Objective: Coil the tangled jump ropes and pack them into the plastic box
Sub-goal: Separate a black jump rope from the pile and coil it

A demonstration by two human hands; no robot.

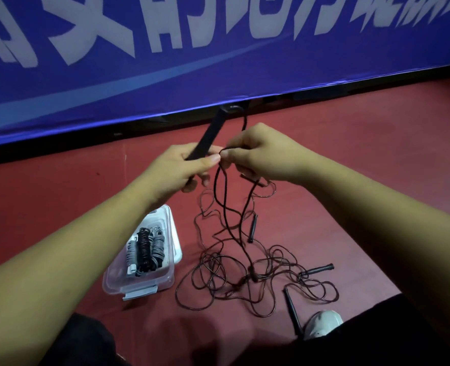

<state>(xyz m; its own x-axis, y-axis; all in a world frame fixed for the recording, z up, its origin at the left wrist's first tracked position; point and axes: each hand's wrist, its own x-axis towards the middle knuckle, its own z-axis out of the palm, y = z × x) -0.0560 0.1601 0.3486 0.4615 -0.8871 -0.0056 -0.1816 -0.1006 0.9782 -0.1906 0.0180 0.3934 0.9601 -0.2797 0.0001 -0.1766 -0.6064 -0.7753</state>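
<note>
My left hand (181,167) grips a black jump-rope handle (213,128) that points up and away. My right hand (260,154) pinches the black cord (225,207) right next to the left thumb. From the hands the cord drops to a tangled heap of dark ropes (245,281) on the red floor. Loose black handles (252,228) (318,269) (292,310) lie in and around the heap. A clear plastic box (163,283) stands open left of the heap, under my left forearm, with coiled grey and black ropes (144,252) inside.
A blue banner with white lettering (218,62) runs across the back, its lower edge just beyond my hands. My white shoe (321,323) and dark trouser legs sit at the bottom of the view. The floor is red matting (350,154).
</note>
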